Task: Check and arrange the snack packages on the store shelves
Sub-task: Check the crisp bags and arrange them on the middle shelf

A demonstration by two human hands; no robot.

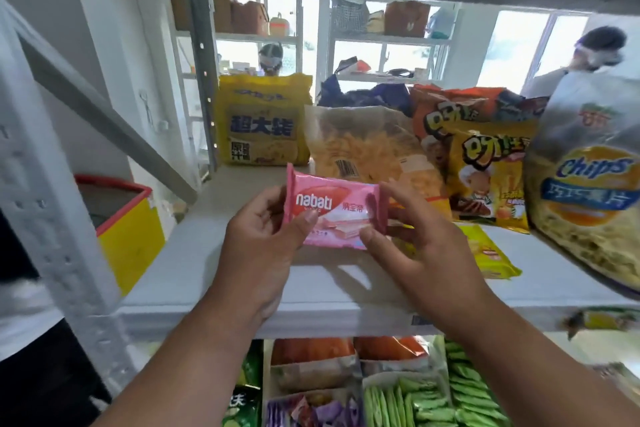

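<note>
Both our hands, left (263, 236) and right (420, 246), pinch one pink wafer pack (332, 210) above the white shelf (242, 274); behind it one yellow bag (263, 121), windows beyond.

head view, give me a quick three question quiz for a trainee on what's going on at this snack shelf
1. True or false: the pink wafer pack is lying flat on the shelf.
2. Multiple choice: which hands hold the pink wafer pack? A) left hand only B) right hand only C) both
3. Short answer: what colour is the tall bag standing at the back left of the shelf?

Key
1. False. It is held up above the shelf.
2. C. The left hand pinches its left end and the right hand its right end.
3. Yellow: the yellow bag stands upright there.
</note>
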